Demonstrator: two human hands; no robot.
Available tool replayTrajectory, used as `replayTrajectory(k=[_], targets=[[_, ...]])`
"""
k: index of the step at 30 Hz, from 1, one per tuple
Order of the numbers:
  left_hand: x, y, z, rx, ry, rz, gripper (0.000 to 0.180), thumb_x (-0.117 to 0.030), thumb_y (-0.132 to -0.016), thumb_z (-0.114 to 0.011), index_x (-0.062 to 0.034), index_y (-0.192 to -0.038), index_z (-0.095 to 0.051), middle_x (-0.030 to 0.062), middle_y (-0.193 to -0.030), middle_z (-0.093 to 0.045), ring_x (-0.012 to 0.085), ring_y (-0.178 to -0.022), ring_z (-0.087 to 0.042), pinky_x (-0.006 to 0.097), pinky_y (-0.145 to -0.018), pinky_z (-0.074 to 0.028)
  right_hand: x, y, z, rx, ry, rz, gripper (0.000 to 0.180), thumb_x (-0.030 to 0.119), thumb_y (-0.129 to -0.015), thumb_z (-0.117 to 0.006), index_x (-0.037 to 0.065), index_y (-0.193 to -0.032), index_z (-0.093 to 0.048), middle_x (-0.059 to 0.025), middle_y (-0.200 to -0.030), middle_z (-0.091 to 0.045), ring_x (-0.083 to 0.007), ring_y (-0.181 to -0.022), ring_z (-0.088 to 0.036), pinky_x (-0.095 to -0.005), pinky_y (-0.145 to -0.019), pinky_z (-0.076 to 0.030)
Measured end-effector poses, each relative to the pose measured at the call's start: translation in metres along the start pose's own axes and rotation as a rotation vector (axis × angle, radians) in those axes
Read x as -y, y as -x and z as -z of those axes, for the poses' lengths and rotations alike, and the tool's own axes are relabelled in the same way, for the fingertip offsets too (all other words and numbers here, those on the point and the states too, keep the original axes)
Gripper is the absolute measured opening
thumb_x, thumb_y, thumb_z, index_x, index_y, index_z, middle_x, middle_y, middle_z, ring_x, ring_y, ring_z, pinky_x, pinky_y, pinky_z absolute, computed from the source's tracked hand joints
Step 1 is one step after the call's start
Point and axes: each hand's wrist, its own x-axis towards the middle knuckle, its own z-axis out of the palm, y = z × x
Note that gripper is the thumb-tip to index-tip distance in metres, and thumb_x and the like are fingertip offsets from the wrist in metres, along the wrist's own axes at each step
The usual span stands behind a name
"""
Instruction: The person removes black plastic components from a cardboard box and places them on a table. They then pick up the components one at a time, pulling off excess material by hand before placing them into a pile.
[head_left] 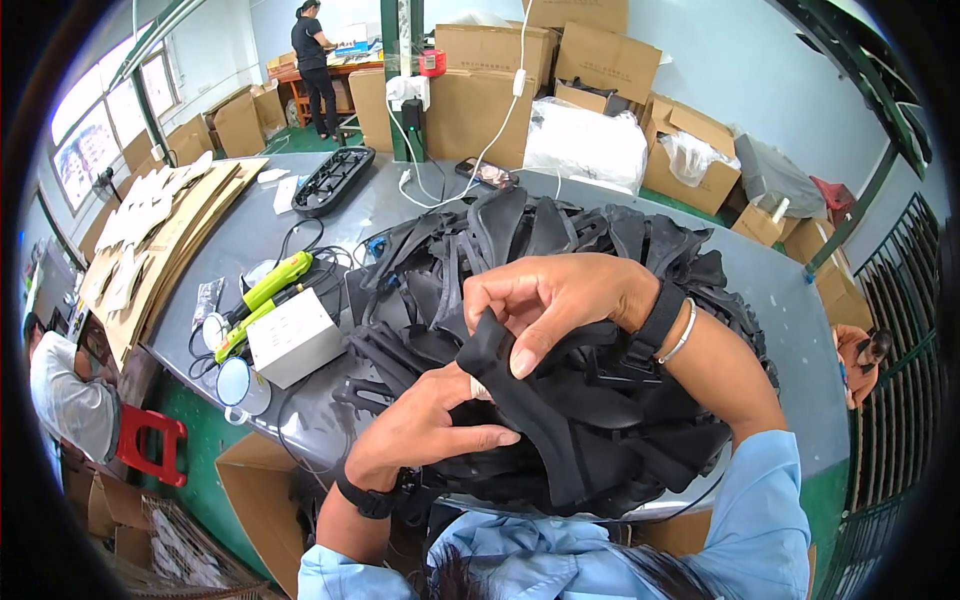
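Note:
A long, soft black piece with a smooth fabric-like face (535,420) is held up over the near side of a heap of similar black parts (520,235). My right hand (575,295) pinches its upper end between thumb and bent fingers. From the left, my left hand (425,415) grips the same piece, its fingers hidden behind the fabric and its thumb stretched along the near side. A pale wrap shows on one left finger. Under both hands lie more black parts, some with stiff, curved shapes; their exact kind I cannot make out.
On the grey table (790,300), a white box (293,338), yellow-green tools with cords (265,290) and a metal mug (243,388) stand left. Farther back are a black tray (335,180), a phone (487,173) and white cables. Cardboard sheets (190,230) lean leftward. Other people work nearby.

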Motion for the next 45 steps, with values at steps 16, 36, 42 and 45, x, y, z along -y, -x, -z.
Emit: replayTrajectory(k=[16,36,42,45], targets=[[0.014,0.018,-0.019,-0.271,0.210,0.292,0.018,0.004,-0.068,-0.073,-0.0041,-0.062,-0.057,-0.0009,-0.065,-0.050,0.0102,-0.073,-0.052,0.023,-0.062,-0.038,-0.010,0.077,0.022,-0.265,-0.045,0.600,0.036,0.011,-0.075,-0.074,0.005,-0.102,-0.051,-0.0033,-0.098,-0.053,-0.0158,-0.091,-0.055,-0.0285,-0.081,-0.044],[0.009,0.004,-0.032,-0.122,-0.138,-0.237,0.018,-0.004,-0.065,-0.077,-0.0050,-0.078,-0.065,0.0058,-0.074,-0.059,0.0220,-0.070,-0.059,0.031,-0.065,-0.046,-0.028,0.112,0.012,-0.850,-0.325,0.785,0.037,0.007,-0.086,-0.060,0.006,-0.120,-0.046,-0.0034,-0.097,-0.059,-0.0163,-0.092,-0.060,-0.0312,-0.083,-0.049],[0.013,0.012,-0.041,-0.089,-0.258,-0.216,0.017,-0.007,-0.067,-0.076,-0.0054,-0.079,-0.066,0.0034,-0.077,-0.059,0.0214,-0.074,-0.057,0.032,-0.066,-0.043,-0.008,0.165,0.016,-1.099,-0.060,0.750,0.030,0.009,-0.089,-0.058,0.004,-0.117,-0.049,-0.0041,-0.102,-0.060,-0.0148,-0.091,-0.060,-0.0315,-0.080,-0.049],[0.017,0.014,-0.043,-0.047,-0.299,-0.203,0.017,-0.009,-0.067,-0.077,-0.0062,-0.079,-0.065,0.0026,-0.078,-0.059,0.0216,-0.075,-0.056,0.032,-0.067,-0.041,0.009,0.214,0.033,-1.334,-0.006,0.806,0.027,0.012,-0.089,-0.059,0.004,-0.114,-0.051,-0.0031,-0.097,-0.062,-0.0141,-0.087,-0.061,-0.0309,-0.076,-0.050]])
